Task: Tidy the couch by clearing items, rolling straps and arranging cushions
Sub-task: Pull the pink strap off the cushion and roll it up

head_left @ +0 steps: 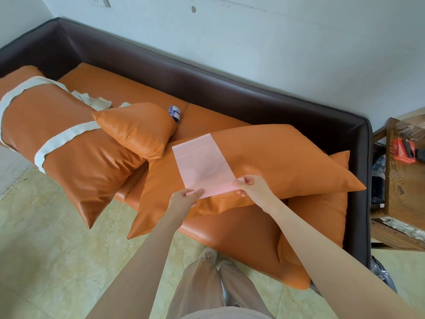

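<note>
both my left hand and right hand pinch the pink sheet's near edge; clearing step, i'd lift it off the long cushion next.

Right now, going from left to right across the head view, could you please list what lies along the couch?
Strapped large cushion → small square cushion → blue-and-white roll → pink sheet, pinched by the left hand and right hand → wooden side table.

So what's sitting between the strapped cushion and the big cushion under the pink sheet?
A small orange pillow, overlapping both the strapped cushion and the big cushion, in the head view.
</note>
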